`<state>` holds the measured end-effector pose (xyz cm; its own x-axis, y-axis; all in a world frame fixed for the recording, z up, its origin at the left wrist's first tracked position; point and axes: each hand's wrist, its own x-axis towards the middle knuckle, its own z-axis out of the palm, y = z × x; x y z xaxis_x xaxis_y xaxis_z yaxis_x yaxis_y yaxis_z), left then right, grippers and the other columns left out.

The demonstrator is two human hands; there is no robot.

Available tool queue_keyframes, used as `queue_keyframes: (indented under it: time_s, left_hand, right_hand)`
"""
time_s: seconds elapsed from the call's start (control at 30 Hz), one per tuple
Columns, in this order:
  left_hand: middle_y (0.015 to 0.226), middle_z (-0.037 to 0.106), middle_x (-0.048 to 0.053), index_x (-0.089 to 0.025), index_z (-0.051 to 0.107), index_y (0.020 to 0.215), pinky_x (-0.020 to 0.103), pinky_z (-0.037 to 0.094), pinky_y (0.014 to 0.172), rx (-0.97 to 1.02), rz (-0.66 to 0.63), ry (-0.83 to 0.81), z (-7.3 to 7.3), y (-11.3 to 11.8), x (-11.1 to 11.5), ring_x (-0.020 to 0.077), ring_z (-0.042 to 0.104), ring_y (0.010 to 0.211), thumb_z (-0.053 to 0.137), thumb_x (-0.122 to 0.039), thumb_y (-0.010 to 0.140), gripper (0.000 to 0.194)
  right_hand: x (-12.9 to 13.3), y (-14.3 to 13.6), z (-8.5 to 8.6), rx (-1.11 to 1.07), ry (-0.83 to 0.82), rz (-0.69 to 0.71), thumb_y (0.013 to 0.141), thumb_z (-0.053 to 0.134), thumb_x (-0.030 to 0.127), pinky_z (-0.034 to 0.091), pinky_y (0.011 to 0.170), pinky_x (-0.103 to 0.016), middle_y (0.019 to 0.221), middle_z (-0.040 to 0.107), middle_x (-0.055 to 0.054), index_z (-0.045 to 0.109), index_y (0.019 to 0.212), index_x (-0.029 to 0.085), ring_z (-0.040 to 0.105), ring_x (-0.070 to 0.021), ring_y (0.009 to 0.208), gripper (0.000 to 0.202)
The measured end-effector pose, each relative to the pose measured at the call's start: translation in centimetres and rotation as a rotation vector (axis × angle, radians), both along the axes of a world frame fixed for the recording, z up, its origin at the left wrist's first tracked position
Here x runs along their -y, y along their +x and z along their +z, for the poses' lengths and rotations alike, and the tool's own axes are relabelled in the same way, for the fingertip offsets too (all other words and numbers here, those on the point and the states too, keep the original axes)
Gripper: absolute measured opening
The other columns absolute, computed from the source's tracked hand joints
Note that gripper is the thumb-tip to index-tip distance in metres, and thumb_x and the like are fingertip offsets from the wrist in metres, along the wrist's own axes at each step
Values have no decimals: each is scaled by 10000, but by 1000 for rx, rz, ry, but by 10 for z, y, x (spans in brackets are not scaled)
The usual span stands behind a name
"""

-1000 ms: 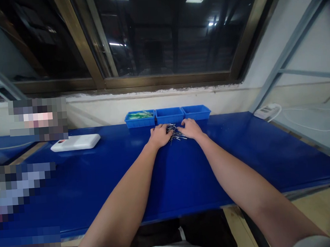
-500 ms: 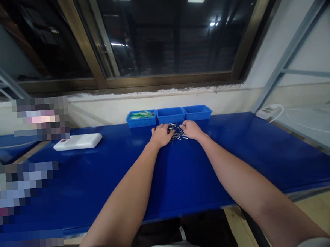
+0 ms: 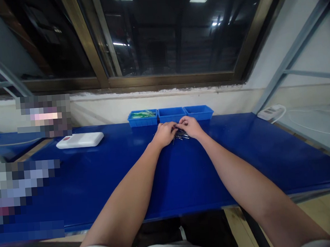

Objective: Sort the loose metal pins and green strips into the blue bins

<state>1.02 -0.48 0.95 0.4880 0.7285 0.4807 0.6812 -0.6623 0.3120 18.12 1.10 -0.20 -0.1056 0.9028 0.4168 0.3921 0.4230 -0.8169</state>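
Head view, left hand [image 3: 165, 134], right hand [image 3: 192, 127], rods [image 3: 182, 135] (partly hidden), grip unclear

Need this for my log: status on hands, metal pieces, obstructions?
Left hand and right hand close together, grips unclear. Thin metal pieces piled there, partly hidden by hands. Blue bins just behind.

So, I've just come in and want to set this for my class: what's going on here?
A person's left hand and right hand are close together at a small pile of thin, shiny sticks on a blue table. Whether either hand is gripping a piece is too small to tell. Just behind are three blue bins in a row; the left one holds green items.
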Motion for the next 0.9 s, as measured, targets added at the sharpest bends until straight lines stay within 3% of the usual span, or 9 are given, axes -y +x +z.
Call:
queue_keyframes:
  time_s: [0.27, 0.47, 0.63, 0.77, 0.9]
  left_hand:
    - [945, 690, 38, -202, 610, 966, 330, 394, 861, -6, -6, 27, 2, -1, 2, 188, 614, 943, 490, -247, 887, 150]
    - [966, 689, 55, -201, 619, 934, 340, 355, 866, -28, 121, 55, 3, 0, 3, 195, 607, 952, 416, -270, 926, 215]
    - [953, 691, 54, -198, 619, 928, 346, 345, 860, -38, 148, 64, 0, 0, 1, 197, 610, 944, 381, -286, 942, 254]
    - [960, 691, 48, -196, 575, 1010, 337, 353, 843, 19, 142, 79, -2, 0, 0, 189, 618, 917, 401, -296, 938, 213]
    - [936, 689, 46, -195, 572, 956, 333, 359, 826, 5, 131, 86, -3, 0, -2, 187, 621, 886, 412, -270, 932, 178]
  right_hand:
    - [7, -2, 6, -101, -81, 86, 651, 701, 454, 436, 566, -268, 577, 624, -3, 559, 712, 183, 593, -151, 569, 312]
    - [8, -1, 8, -94, -35, 69, 721, 629, 496, 456, 623, -294, 618, 636, -26, 581, 702, 179, 600, -163, 610, 322]
    - [3, 2, 4, -21, 3, 59, 744, 604, 406, 450, 664, -288, 638, 632, -19, 580, 697, 175, 595, -152, 630, 237]
    - [1, 2, 2, 50, 7, 19, 789, 545, 427, 425, 628, -282, 606, 621, -19, 569, 657, 176, 553, -138, 575, 285]
    - [2, 1, 4, -7, 6, 17, 753, 588, 419, 430, 632, -284, 617, 624, -18, 594, 693, 173, 568, -144, 593, 253]
